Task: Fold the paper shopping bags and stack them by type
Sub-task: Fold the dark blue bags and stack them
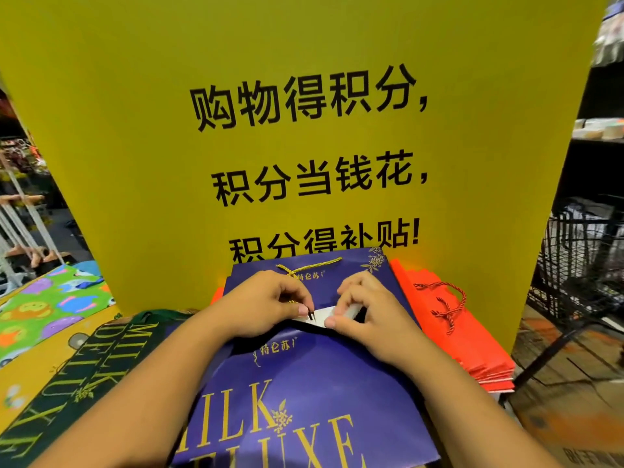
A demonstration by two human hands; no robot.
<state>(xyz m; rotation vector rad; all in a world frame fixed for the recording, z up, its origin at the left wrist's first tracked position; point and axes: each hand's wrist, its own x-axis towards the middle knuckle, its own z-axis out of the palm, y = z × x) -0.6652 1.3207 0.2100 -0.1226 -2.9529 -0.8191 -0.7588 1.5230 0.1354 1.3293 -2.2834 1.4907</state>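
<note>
A purple paper bag lies flat in front of the person, its far edge overlapping another purple bag with a gold cord handle. Both hands are at that edge: the left hand pinches a white flap between thumb and forefinger, fingers curled, and the right hand grips its other end. A dark green bag lies to the left, a stack of red bags to the right, and a yellow sign stands behind.
</note>
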